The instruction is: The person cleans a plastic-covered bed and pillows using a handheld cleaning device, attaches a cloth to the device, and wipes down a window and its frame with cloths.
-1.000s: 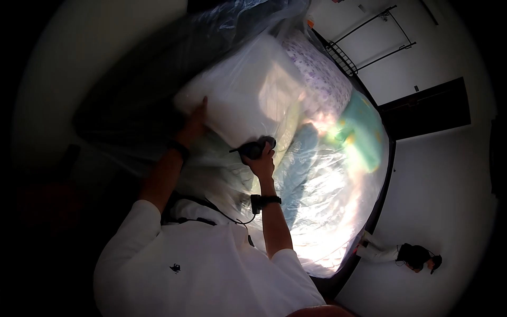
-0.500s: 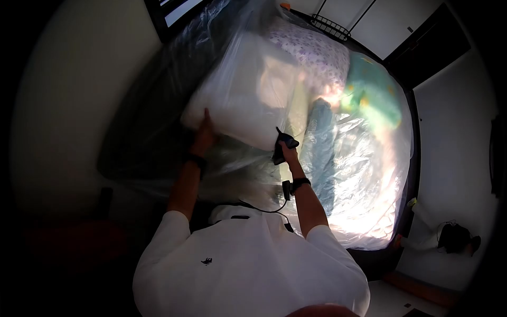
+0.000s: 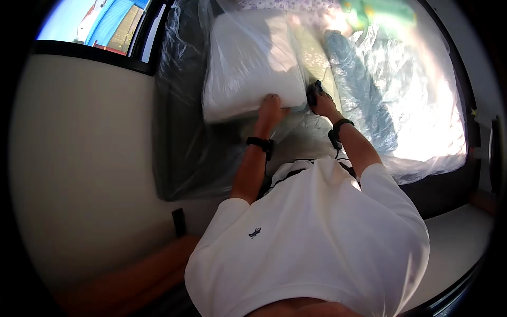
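Observation:
A white, block-shaped bundle [image 3: 248,63], perhaps folded bedding, lies under clear plastic sheeting on the bed. My left hand [image 3: 271,108] is closed at its near edge, fingers curled over the plastic there. Just to the right, my right hand [image 3: 325,104] grips a small black hand-held tool [image 3: 313,94] beside the bundle's near right corner. What kind of tool it is I cannot make out, as my fingers cover part of it. Pale yellow-green patterned fabric [image 3: 318,58] runs along the bundle's right side, and blue-grey fabric [image 3: 364,90] lies beyond it under plastic.
Sunlit plastic sheeting [image 3: 422,105] covers the bed's right side. Flowered fabric [image 3: 296,5] and a green piece [image 3: 388,13] lie at the far end. A wall [image 3: 95,121] with a window [image 3: 105,24] stands on the left. Black bands circle both wrists.
My view has swung left and down, bringing the window in. My left hand has moved right along the bundle's near edge, closer to my right hand, which still holds the black tool.

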{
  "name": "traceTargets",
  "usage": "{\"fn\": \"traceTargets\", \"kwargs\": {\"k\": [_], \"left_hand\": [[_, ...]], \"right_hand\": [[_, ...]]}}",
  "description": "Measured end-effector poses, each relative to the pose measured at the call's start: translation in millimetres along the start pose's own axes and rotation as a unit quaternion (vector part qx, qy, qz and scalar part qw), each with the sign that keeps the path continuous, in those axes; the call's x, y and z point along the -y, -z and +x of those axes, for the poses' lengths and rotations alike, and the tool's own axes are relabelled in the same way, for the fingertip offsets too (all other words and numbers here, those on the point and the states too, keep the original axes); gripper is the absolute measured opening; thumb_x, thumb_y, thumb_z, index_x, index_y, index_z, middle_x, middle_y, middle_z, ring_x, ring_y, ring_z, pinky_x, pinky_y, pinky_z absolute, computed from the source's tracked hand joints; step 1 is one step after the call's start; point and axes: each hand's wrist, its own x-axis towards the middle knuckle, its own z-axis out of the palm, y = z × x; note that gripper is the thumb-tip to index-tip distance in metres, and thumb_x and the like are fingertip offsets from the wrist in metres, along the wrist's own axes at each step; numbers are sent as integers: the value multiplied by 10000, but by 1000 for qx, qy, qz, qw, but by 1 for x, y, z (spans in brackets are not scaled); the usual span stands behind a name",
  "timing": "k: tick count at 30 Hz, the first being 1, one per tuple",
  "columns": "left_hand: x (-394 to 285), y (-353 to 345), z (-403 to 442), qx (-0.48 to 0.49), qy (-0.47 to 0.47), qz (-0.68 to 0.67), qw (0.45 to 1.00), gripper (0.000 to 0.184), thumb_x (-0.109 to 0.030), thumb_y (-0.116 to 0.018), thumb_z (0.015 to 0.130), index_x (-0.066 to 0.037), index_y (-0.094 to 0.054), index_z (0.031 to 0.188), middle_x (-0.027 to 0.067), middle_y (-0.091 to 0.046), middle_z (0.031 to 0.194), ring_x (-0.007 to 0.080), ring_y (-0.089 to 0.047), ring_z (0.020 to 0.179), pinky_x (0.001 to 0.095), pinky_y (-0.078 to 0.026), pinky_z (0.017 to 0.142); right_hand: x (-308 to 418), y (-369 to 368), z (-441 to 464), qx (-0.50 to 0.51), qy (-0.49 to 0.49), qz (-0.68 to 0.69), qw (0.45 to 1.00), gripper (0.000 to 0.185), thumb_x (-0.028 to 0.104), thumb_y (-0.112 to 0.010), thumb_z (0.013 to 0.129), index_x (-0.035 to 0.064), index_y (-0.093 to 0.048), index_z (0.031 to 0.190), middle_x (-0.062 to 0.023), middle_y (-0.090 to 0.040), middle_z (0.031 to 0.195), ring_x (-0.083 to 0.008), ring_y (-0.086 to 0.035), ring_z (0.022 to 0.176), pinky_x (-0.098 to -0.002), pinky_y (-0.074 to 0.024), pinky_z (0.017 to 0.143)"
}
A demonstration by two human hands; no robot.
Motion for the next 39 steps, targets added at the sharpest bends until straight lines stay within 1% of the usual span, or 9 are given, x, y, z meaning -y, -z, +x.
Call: {"fn": "traceTargets", "kwargs": {"k": [4,10,19,22,24,27,30,33,39], "left_hand": [[-1,-14,18,11,-26,4,1000,503,-317,-854,684,-26,-609,1012,165,-608,1080,360,-595,1034,451,-493,873],[12,-42,44,36,-15,-10,999,522,-296,-852,667,-26,-602,1037,176,-588,1145,381,-582,1066,455,-486,907],[7,-74,87,28,50,41,998,354,-163,-704,770,-42,-584,1080,170,-580,1173,400,-545,1151,476,-486,941],[2,-62,90,68,61,12,996,282,-99,-631,795,-39,-589,1067,178,-580,1141,413,-541,1127,493,-488,923],[-14,-58,86,-17,52,-20,998,172,-82,-578,798,-9,-524,944,209,-561,1037,392,-570,932,506,-449,782],[-55,-58,48,-137,37,-94,985,140,-71,-589,820,-7,-476,874,178,-537,871,348,-536,739,471,-428,672],[-57,-76,29,-63,9,-178,982,156,-88,-612,852,-16,-473,860,132,-522,769,279,-520,661,408,-431,627],[-41,-127,2,95,85,-315,940,127,-102,-608,870,-22,-522,918,115,-583,824,230,-563,725,390,-458,662],[-3,-216,-29,116,65,-432,892,371,-176,-633,866,-18,-516,1180,156,-643,1019,260,-626,917,379,-494,810]], "right_hand": [[-35,15,11,94,-144,54,984,664,372,-702,784,179,-501,1387,-225,-479,1375,-448,-516,1233,-545,-482,971],[12,4,32,46,-10,27,999,712,351,-702,765,125,-474,1400,-224,-477,1361,-426,-512,1234,-528,-470,987],[-104,0,37,151,-126,-10,980,678,271,-709,765,119,-464,1379,-236,-425,1418,-458,-573,1166,-570,-499,939],[-153,8,35,256,-51,-28,965,534,227,-740,710,57,-607,1199,-204,-641,1187,-383,-637,1086,-461,-541,873],[-146,11,47,193,-18,-37,980,485,257,-747,711,32,-642,1128,-202,-687,1073,-349,-645,1070,-451,-540,863],[-116,13,55,103,24,0,994,648,349,-730,775,100,-493,1324,-199,-592,1190,-415,-614,1088,-487,-537,872],[-90,-20,54,-41,117,136,983,668,334,-745,741,121,-493,1322,-204,-570,1108,-429,-609,1001,-491,-517,845],[-90,-74,40,-44,145,72,986,700,390,-745,742,126,-476,1331,-231,-525,1207,-459,-597,1039,-514,-513,879],[-78,-121,21,27,-107,82,990,874,471,-752,726,71,-369,1402,-302,-497,1249,-488,-589,1087,-528,-519,884]]}}
